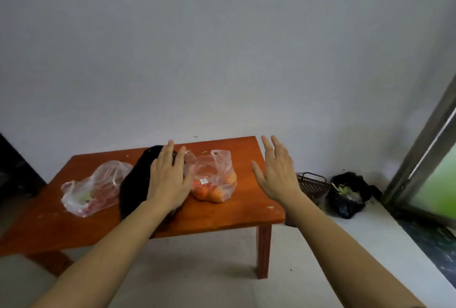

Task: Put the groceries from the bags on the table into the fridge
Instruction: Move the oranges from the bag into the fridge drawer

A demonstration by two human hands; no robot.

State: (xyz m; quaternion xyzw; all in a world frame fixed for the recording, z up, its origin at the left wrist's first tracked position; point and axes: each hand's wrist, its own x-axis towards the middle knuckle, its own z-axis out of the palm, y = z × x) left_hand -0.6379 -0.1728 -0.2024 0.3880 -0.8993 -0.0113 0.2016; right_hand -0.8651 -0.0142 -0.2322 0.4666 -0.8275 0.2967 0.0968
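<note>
Your left hand [170,176] is stretched flat, fingers straight, over the black bag [134,184] in the middle of the low orange-brown wooden surface [259,211]; whether the palm touches the plastic is hard to tell. Your right hand [276,174] hangs spread and empty above the surface's right end. The groceries sit in three bags in a row: a clear bag [93,189] with red and pale green contents on the left, the black bag touching it, and a second clear bag of orange and red fruit [214,179] just right of your left hand. The surface stands against a plain pale wall [222,48] on a light floor [197,270]. To its right, on the floor, a dark slatted basket [311,184] stands beside a dark sack of green scraps [348,196], near a metal-framed glass pane [424,149].
</note>
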